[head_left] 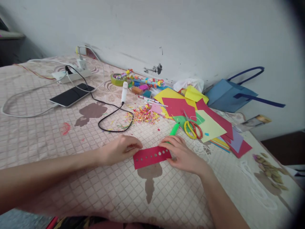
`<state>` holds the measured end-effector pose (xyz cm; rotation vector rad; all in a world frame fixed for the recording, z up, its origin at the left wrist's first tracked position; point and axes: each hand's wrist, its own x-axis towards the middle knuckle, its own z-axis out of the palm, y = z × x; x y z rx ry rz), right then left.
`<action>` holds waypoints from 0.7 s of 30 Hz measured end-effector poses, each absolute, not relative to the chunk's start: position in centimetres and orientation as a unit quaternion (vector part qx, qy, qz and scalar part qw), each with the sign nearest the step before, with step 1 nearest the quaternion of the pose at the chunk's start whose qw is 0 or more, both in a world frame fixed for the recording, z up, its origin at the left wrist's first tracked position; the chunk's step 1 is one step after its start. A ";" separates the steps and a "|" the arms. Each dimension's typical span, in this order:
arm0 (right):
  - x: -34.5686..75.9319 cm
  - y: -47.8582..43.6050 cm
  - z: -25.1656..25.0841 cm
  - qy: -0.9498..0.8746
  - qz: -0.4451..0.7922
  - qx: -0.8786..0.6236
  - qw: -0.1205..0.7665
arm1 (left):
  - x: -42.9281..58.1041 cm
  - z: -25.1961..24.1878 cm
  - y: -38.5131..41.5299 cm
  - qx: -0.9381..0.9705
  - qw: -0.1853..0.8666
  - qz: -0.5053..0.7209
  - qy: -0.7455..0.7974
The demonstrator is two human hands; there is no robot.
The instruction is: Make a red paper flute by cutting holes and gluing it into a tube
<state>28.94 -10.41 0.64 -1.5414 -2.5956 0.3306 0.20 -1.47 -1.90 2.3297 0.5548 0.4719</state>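
Note:
A red paper strip (151, 157) with a row of punched holes lies flat on the quilted cover in front of me. My left hand (120, 149) pinches its left end, fingers curled together. At the strip's right end my right hand (181, 153) rests with fingers bent over the edge, pressing it down. A green marker (174, 129) lies just beyond my right hand's fingers.
Yellow-handled scissors (192, 128) lie on a pile of coloured paper sheets (190, 111). Paper scraps (143, 115), a white tool on a black cable (124, 92), a phone (71, 94), a power strip (71, 75) and a blue bag (228, 93) sit farther back. White string (254, 184) trails at right.

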 end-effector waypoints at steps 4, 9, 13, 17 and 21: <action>29.0 -10.8 0.1 -0.852 0.065 -0.518 0.037 | 0.1 -2.0 -0.1 0.875 0.395 0.170 0.224; 29.2 -10.7 -0.1 -0.854 0.075 -0.513 0.047 | -0.1 -1.4 -0.3 0.890 0.403 0.148 0.154; 29.1 -11.3 0.2 -0.851 0.093 -0.515 0.046 | 0.0 -1.4 -1.7 0.951 0.264 0.147 0.065; 28.8 -11.6 -0.1 -0.853 0.062 -0.515 0.050 | 0.2 -1.8 -1.8 0.960 0.226 0.159 0.048; 28.8 -11.2 -0.1 -0.861 0.063 -0.502 0.051 | 0.1 -1.8 -1.2 0.954 0.246 0.165 0.047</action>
